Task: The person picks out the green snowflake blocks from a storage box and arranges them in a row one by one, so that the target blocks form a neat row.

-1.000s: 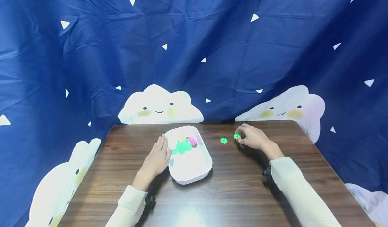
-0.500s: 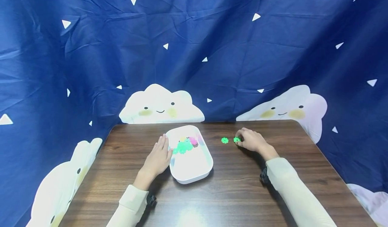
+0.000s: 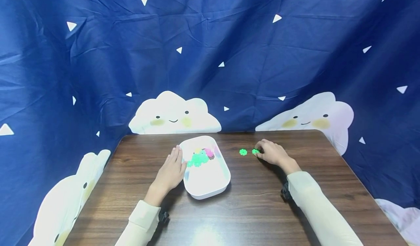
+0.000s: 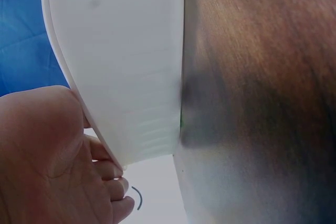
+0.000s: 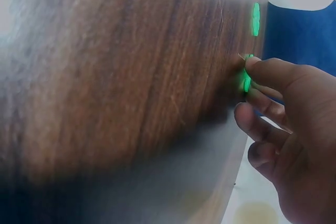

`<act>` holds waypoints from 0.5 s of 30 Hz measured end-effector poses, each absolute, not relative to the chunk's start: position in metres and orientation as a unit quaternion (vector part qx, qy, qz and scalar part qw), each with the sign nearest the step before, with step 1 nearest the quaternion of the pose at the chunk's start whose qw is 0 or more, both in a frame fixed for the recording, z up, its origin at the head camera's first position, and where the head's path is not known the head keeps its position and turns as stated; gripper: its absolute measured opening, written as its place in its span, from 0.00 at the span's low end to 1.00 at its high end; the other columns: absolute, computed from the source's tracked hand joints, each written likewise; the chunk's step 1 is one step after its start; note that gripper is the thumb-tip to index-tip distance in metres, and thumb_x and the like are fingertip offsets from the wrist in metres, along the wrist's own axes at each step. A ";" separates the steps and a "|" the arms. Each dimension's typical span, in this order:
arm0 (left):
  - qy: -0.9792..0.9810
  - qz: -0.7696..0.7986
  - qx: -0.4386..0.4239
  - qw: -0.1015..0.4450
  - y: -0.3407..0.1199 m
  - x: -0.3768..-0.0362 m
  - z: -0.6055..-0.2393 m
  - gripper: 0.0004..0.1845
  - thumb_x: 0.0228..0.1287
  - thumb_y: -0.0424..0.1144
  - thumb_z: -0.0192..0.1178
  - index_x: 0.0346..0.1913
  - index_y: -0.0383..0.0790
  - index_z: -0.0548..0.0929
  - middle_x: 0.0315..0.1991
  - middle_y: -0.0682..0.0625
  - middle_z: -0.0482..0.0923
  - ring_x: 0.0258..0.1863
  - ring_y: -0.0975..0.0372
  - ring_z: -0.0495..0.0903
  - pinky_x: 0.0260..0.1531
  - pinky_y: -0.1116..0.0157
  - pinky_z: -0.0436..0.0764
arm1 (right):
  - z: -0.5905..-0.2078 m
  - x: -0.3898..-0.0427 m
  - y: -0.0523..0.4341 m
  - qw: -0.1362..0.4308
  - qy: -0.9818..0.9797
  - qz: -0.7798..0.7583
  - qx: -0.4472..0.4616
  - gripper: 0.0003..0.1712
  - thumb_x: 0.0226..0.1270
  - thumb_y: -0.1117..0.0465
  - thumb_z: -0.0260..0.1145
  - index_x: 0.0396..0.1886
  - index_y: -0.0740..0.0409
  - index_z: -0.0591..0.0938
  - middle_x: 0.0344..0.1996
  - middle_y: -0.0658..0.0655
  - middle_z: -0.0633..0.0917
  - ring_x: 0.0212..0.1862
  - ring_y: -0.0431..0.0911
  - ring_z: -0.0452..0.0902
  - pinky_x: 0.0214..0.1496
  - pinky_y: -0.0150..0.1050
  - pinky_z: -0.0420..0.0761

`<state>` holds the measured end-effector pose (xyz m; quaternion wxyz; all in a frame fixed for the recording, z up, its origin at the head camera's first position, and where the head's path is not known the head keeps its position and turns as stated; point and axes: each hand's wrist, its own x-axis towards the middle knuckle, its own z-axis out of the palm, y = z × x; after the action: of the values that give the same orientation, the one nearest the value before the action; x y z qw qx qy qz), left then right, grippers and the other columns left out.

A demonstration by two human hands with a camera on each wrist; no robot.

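My left hand lies with straight fingers along the left rim of a white plastic tub. In the left wrist view, those fingertips are right at the tub's edge. My right hand pinches a green flower-shaped disc at the tabletop, thumb and fingers at its edge. The right wrist view shows this green disc partly hidden by the thumb. A second green flower-shaped disc lies flat just to its left, apart from it. Inside the tub, a pile of green discs sits beside a pink one.
The dark wooden table ends close behind the discs. Beyond its back edge hangs a blue curtain with white clouds and triangles.
The right hand has moved slightly toward the person with the green disc, bringing it level with the other one. The left hand keeps its place at the tub.
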<state>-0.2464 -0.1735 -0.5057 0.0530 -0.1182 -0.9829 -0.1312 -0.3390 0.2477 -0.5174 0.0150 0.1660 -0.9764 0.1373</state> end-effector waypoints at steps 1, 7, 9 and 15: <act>-0.983 -0.131 -0.119 0.054 -0.174 -0.246 -0.505 0.35 0.78 0.50 0.37 0.76 0.29 0.51 0.79 0.37 0.43 0.79 0.50 0.43 0.77 0.49 0.53 | -0.518 -0.339 0.247 0.015 -0.976 0.138 0.166 0.15 0.62 0.50 0.70 0.46 0.48 0.84 0.41 0.49 0.81 0.43 0.49 0.81 0.40 0.53 0.80; -0.982 -0.136 -0.120 0.054 -0.174 -0.247 -0.506 0.35 0.78 0.51 0.37 0.76 0.29 0.51 0.79 0.37 0.43 0.79 0.50 0.43 0.76 0.49 0.54 | -0.519 -0.341 0.245 0.009 -0.975 0.140 0.172 0.13 0.64 0.50 0.69 0.46 0.47 0.84 0.41 0.48 0.80 0.39 0.47 0.79 0.39 0.54 0.80; -0.982 -0.135 -0.120 0.053 -0.174 -0.247 -0.506 0.35 0.78 0.51 0.37 0.76 0.30 0.50 0.79 0.38 0.43 0.79 0.51 0.43 0.76 0.49 0.54 | -0.519 -0.342 0.245 0.010 -0.975 0.139 0.174 0.13 0.64 0.50 0.69 0.45 0.46 0.84 0.41 0.48 0.80 0.38 0.47 0.79 0.38 0.53 0.79; -0.982 -0.135 -0.121 0.050 -0.175 -0.248 -0.507 0.35 0.78 0.50 0.38 0.76 0.29 0.50 0.79 0.38 0.42 0.79 0.50 0.43 0.76 0.49 0.53 | -0.514 -0.341 0.246 0.020 -0.974 0.139 0.176 0.13 0.65 0.53 0.68 0.48 0.49 0.84 0.46 0.51 0.82 0.45 0.52 0.82 0.40 0.55 0.81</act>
<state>-0.2482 -0.1745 -0.5066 0.0505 -0.1208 -0.9821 -0.1355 -0.3410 0.2459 -0.5140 0.0195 0.1758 -0.9744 0.1386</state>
